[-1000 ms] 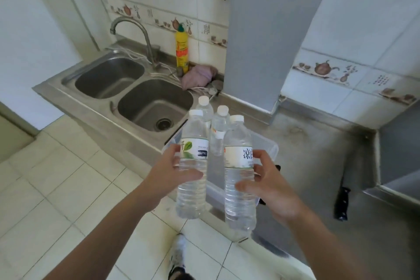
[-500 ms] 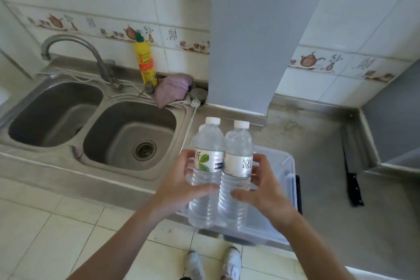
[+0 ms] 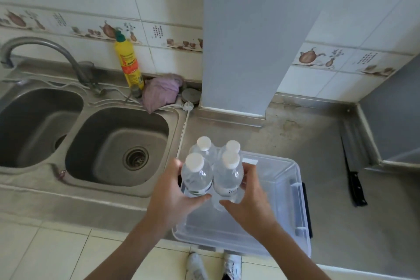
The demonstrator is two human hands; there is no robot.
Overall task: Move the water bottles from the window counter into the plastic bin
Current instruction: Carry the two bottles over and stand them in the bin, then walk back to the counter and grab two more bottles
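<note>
Looking down from head height, a double sink [image 3: 118,148] lies far to the left of both hands, with a tap [image 3: 41,52] behind it, then a yellow soap bottle [image 3: 129,61] and a crumpled purple cloth [image 3: 161,91] against the tiled wall. The left hand [image 3: 172,195] is curled around an upright water bottle [image 3: 196,177], fingers on its far side and thumb across the near side. Touching it on the right is a second bottle [image 3: 228,177], gripped the same way by the right hand [image 3: 247,202]. Both bottles are in the left end of a clear plastic bin [image 3: 295,211] that sits on the steel counter [image 3: 306,138]; whether they touch its floor cannot be told. Just beyond the hands, two more bottles [image 3: 205,145] stand upright in the bin's far left corner. Well to the right of the hands, a dark-handled knife [image 3: 354,179] lies on the counter. White shoes [image 3: 196,266] show on the floor tiles between the forearms.
</note>
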